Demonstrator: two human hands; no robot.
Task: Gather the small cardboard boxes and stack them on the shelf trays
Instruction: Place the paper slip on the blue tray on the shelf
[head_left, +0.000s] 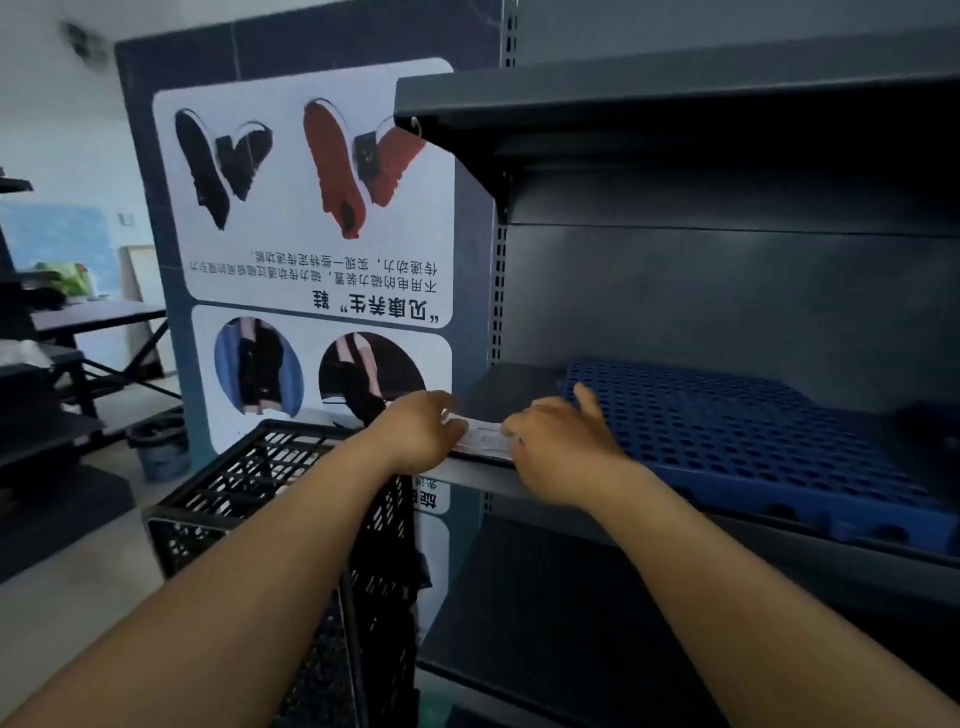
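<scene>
- Item: flat white-labelled small cardboard box (485, 440), lying at the front left corner of the dark grey metal shelf (524, 387), touching the shelf's front lip, just beside the blue perforated plastic tray (727, 421) at its 3 o'clock.
- Your left hand (421, 431): fingers curled onto the box's left end, pinching it.
- Your right hand (563, 441): fingers closed on the right end, thumb raised over the tray.
- Handling: keep both ends level; lift clear of the tray's rim, then set the box flat, squared to a corner.
- Surroundings: black plastic lattice crate (280, 499) at 7 o'clock; shoe poster (317, 208) at 11 o'clock; room beyond blurred.
</scene>
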